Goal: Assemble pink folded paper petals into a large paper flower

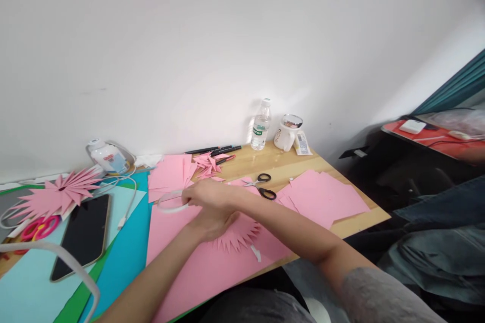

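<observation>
My right hand (206,195) reaches across from the right, over my left wrist, its fingers closed on the edge of a white ring (166,208) that looks like a roll of tape. Just below it, my left hand (215,224) rests on a pleated pink paper fan (231,242) with a pointed edge; my right arm partly hides it, and its fingers are not clear. The fan lies on a large pink sheet (185,272). By its edge is a small white strip (256,253). Black-handled scissors (265,185) lie beyond my right forearm.
Pink sheets (322,194) lie at right, more pink paper (168,176) behind. A water bottle (260,126) and mug (286,133) stand by the wall. At left are a pink paper pinwheel (64,192), phone (83,234), pink-handled scissors (41,227) and white bottle (108,156).
</observation>
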Available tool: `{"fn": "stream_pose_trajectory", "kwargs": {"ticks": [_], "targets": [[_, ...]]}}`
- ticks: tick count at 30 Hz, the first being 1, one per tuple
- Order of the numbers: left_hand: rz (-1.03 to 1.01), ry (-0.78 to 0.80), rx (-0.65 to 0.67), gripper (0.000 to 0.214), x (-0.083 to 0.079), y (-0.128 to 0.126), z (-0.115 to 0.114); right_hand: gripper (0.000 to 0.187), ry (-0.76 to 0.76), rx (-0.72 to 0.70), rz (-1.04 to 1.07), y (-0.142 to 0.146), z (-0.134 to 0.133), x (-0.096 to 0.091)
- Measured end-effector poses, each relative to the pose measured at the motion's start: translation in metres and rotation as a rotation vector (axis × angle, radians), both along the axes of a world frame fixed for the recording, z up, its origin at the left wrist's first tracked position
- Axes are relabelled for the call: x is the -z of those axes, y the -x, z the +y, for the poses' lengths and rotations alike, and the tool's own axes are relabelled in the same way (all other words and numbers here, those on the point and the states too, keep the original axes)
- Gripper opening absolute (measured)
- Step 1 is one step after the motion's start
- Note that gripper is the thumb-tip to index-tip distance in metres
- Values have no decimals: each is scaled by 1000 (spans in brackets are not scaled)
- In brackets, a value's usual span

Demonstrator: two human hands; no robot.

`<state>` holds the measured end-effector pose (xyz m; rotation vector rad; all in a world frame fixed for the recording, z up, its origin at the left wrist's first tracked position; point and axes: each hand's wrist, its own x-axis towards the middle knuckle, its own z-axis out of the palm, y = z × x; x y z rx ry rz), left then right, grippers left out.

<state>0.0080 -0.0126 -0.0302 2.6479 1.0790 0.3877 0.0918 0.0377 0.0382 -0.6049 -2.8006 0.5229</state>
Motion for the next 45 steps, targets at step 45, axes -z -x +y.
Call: {"fn": "stream_pose_trajectory", "kwargs": {"ticks": [45], "targets": [[44,-52,-24,38,-4,-9,4,4,-175,472,760,-106,-36,51]]}}
